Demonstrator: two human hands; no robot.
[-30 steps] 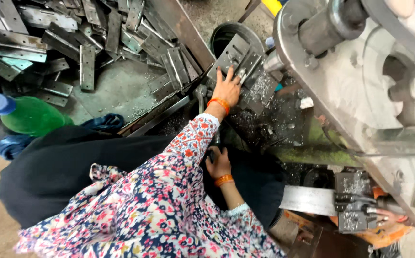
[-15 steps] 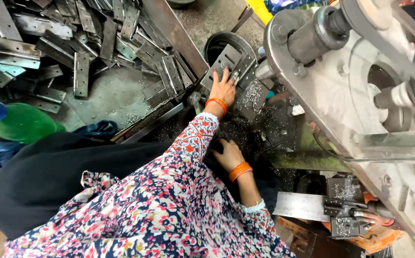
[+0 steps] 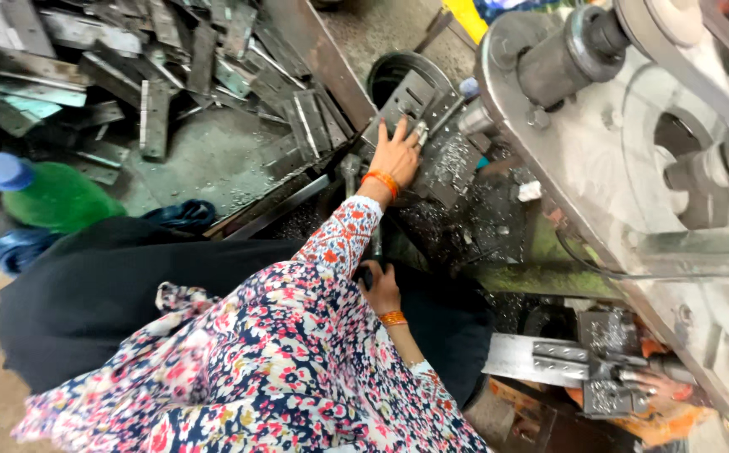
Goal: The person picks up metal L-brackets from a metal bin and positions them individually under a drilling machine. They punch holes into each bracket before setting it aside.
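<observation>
My left hand (image 3: pixel 395 153) reaches forward from a floral sleeve, with an orange bangle at the wrist. It lies flat, fingers apart, on grey metal plates (image 3: pixel 415 99) stacked by a round dark bucket (image 3: pixel 390 67). My right hand (image 3: pixel 381 289), also with an orange bangle, is down by my lap. Its fingers curl around a dark lever (image 3: pixel 364 275) below the machine bed (image 3: pixel 457 180), which is strewn with metal chips.
A large grey machine (image 3: pixel 633 159) with a pulley fills the right side. Several cut metal strips (image 3: pixel 155 101) are heaped at the upper left. A green bottle (image 3: pixel 50 197) with a blue cap lies at the left. Another person's hand (image 3: pixel 658 387) holds a metal bracket at the lower right.
My left hand stays on the plates. My right hand has drawn back a little toward my lap and sits around the lever. The view has shifted slightly.
</observation>
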